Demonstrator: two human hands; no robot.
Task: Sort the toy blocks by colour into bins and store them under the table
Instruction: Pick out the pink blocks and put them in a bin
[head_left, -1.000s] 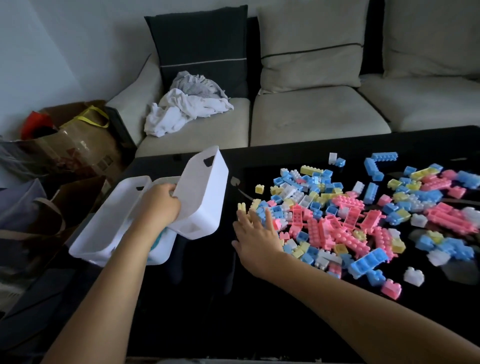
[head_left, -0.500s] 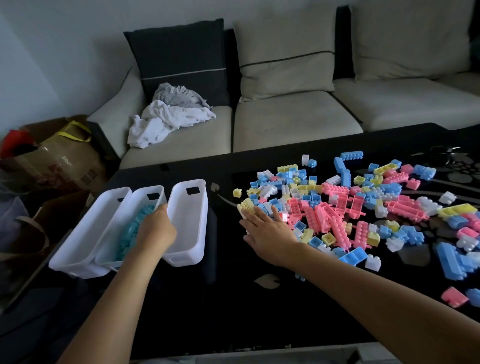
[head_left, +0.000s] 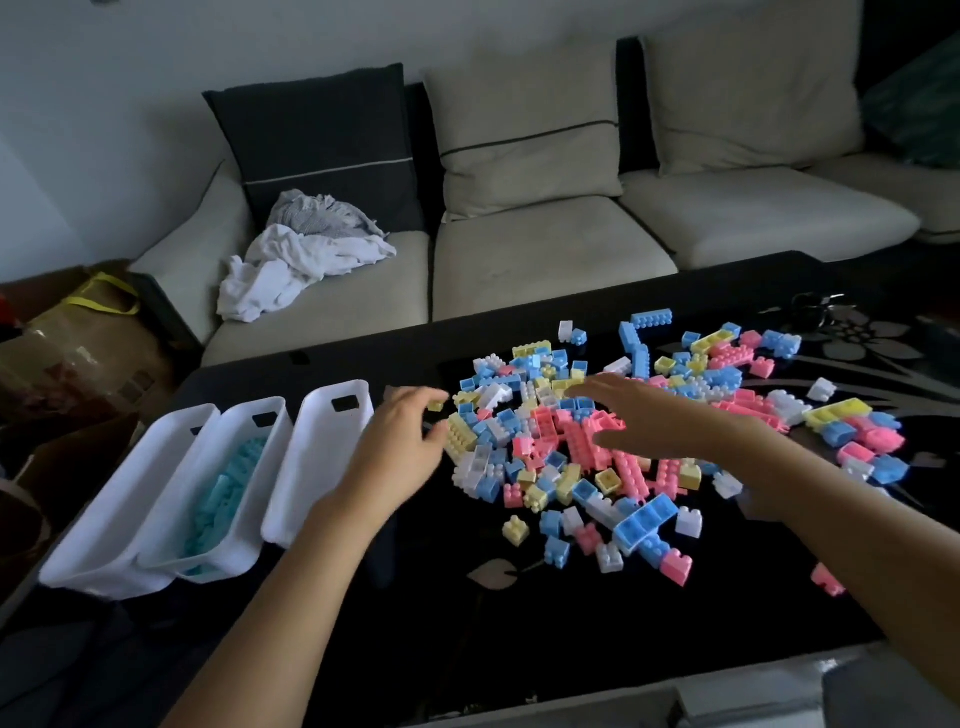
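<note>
A heap of pink, blue, yellow and white toy blocks (head_left: 639, 431) covers the right half of the black table (head_left: 467, 639). Three white bins stand side by side at the table's left end: the left bin (head_left: 130, 499), the middle bin (head_left: 228, 483) holding several light blue blocks, and the right bin (head_left: 317, 457). My left hand (head_left: 402, 441) hovers between the right bin and the heap, fingers spread, holding nothing. My right hand (head_left: 649, 421) floats flat over the pink blocks in the heap's middle, fingers stretched leftward.
A beige sofa (head_left: 545, 249) with cushions runs behind the table; crumpled white cloth (head_left: 301, 260) lies on its left seat. Paper bags (head_left: 78, 338) stand on the floor at the left. A bunch of keys (head_left: 821, 306) lies at the table's far right.
My left hand let go of the right bin, which now stands flat on the table, and moved right toward the heap. My right hand lifted off the heap's left edge and moved over its middle.
</note>
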